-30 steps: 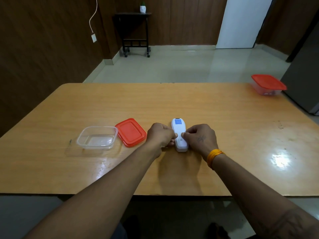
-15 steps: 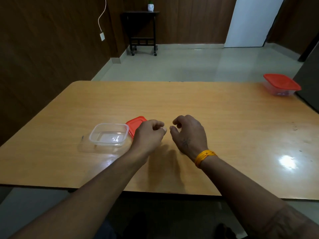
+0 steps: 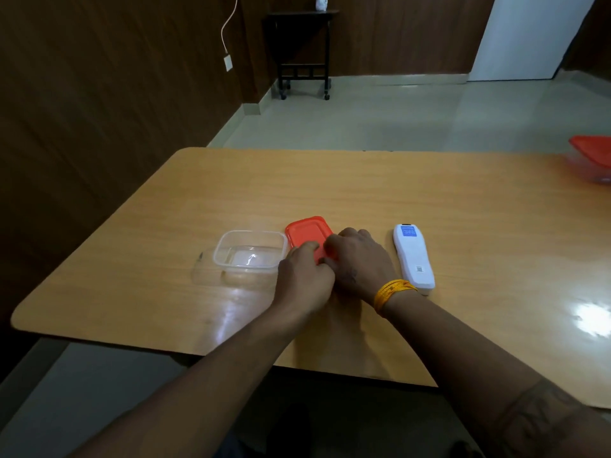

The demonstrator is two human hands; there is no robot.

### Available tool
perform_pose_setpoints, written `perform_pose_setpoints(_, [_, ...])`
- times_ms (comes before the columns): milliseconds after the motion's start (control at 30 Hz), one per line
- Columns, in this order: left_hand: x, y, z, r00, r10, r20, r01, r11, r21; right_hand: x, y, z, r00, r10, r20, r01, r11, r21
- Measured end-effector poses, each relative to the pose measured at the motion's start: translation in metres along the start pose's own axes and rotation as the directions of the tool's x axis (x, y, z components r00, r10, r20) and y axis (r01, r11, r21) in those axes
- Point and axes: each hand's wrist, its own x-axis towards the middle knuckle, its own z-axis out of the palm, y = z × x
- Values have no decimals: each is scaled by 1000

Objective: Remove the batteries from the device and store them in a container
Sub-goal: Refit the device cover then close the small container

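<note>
Two hands: left hand (image 3: 305,276) and right hand (image 3: 358,262) have left the device, now meeting over the red lid (image 3: 305,234)
Grip: fingers curled together; contents cannot be told
Device (image 3: 413,257): flat on table (image 3: 463,209), right of the hands, released
Container (image 3: 249,249): open, empty, beside lid
Implication: batteries possibly already out, unconfirmed

Red-lidded box (image 3: 591,161) at table's (image 3: 429,200) far right; dark side table (image 3: 302,47), perhaps wheeled.
</note>
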Motion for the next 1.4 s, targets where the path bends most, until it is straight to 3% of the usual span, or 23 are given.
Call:
perform_pose_setpoints(100, [0, 0, 1, 999, -37, -14, 34, 990, -137, -3, 7, -1, 998, 62, -25, -59, 993, 103])
perform_pose_setpoints(167, [0, 1, 2, 998, -67, -17, 62, 973, -221, -5, 11, -1, 980, 190, -58, -168, 948, 270])
perform_pose_setpoints(267, [-1, 2, 2, 994, -113, 6, 108, 932, -345, -5, 15, -6, 913, 406, -45, -330, 797, 505])
perform_pose_setpoints(367, [1, 3, 4, 986, -146, 85, 169, 877, -450, -4, 12, -12, 881, 471, 33, -376, 657, 653])
perform_pose_setpoints(500, [-3, 15, -10, 992, -102, 76, 127, 822, -554, -12, -2, -17, 922, 336, -192, -157, 777, 610])
perform_pose_setpoints(633, [5, 17, -44, 989, -149, 5, 122, 783, -610, -28, -16, -19, 893, 8, -450, 164, 925, 343])
perform_pose_setpoints(700, [13, 9, -58, 977, -213, -3, 163, 755, -635, -34, -22, -15, 873, -128, -471, 247, 948, 201])
perform_pose_setpoints(767, [18, 1, -70, 966, -260, 5, 197, 721, -664, -35, -24, -11, 878, -172, -447, 265, 951, 156])
perform_pose_setpoints(900, [26, -13, -92, 961, -273, -54, 149, 669, -728, -30, -34, -13, 935, -114, -335, 221, 928, 301])
perform_pose_setpoints(967, [29, -19, -101, 958, -272, -91, 118, 662, -740, -25, -43, -13, 964, 27, -263, 118, 845, 521])
perform_pose_setpoints(1000, [29, -22, -104, 958, -271, -96, 112, 659, -743, -22, -47, -14, 967, 132, -216, 43, 755, 654])
perform_pose_setpoints(1067, [28, -28, -109, 961, -267, -78, 117, 644, -756, -16, -54, -16, 948, 311, -69, -89, 467, 880])
perform_pose_setpoints(1133, [27, -33, -113, 965, -257, -53, 126, 629, -767, -12, -58, -16, 933, 358, 37, -136, 256, 957])
perform_pose_setpoints(1200, [28, -38, -118, 969, -240, -56, 117, 646, -754, -8, -61, -14, 925, 379, 39, -126, 209, 970])
perform_pose_setpoints(1400, [44, -63, -126, 914, -255, -315, 45, 836, -546, 6, -72, -2, 900, 433, 44, -193, 306, 932])
